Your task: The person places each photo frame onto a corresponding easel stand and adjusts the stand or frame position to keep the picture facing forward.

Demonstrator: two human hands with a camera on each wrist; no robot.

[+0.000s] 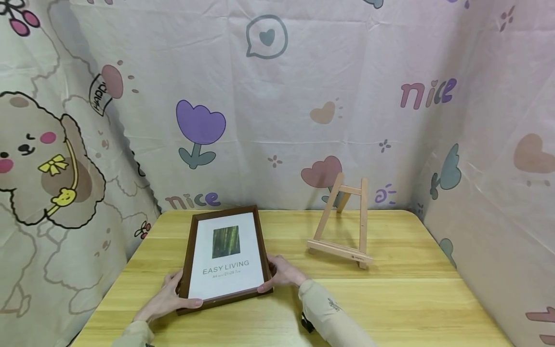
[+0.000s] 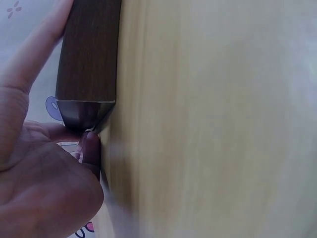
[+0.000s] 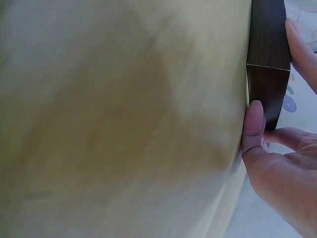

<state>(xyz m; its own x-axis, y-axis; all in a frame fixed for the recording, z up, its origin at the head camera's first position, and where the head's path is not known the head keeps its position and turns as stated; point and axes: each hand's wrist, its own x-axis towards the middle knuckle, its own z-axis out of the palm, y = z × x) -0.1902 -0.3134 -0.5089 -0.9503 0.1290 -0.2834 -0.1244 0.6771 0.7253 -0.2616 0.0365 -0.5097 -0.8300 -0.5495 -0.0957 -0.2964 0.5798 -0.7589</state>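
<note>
A brown-edged picture frame [image 1: 228, 255] with a white "EASY LIVING" insert and a small green forest picture is held between both hands, face up. My left hand [image 1: 165, 297] grips its near left corner, the thumb over the near edge and the fingers along the left side. At the near right corner my right hand [image 1: 282, 274] grips the other side, thumb likewise on the near edge. In the left wrist view the dark frame edge [image 2: 89, 54] sits close to the tabletop, with fingertips at its lower side. The right wrist view shows a finger beneath the frame corner [image 3: 267, 91].
A small wooden easel [image 1: 362, 217] with a front ledge stands at the back right of the wooden table [image 1: 403, 299], apart from the hands. Patterned cloth [image 1: 277, 96] hangs behind the table and along both sides.
</note>
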